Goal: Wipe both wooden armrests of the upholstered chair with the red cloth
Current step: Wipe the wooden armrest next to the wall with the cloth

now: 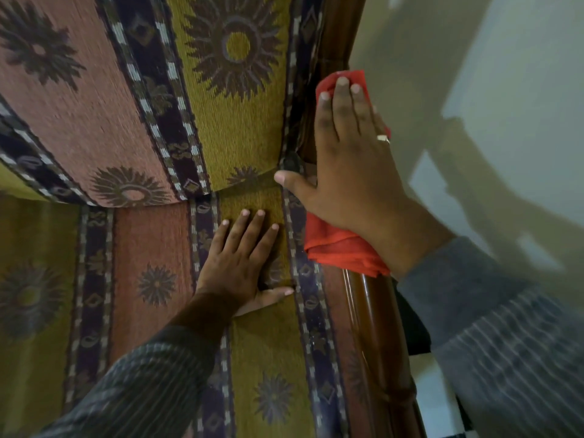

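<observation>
The glossy brown wooden armrest (376, 327) runs along the right side of the upholstered chair. My right hand (350, 159) lies flat on the red cloth (335, 245), pressing it onto the armrest near the chair's back; the cloth shows past my fingertips and under my wrist. My left hand (243, 263) rests palm down, fingers spread, on the seat cushion (151, 248) just left of the armrest, holding nothing. The other armrest is out of view.
The patterned backrest (158, 90), with sun motifs and dark striped bands, fills the upper left. A pale wall (489, 90) with shadows stands to the right of the armrest. A strip of white floor (433, 390) shows at the lower right.
</observation>
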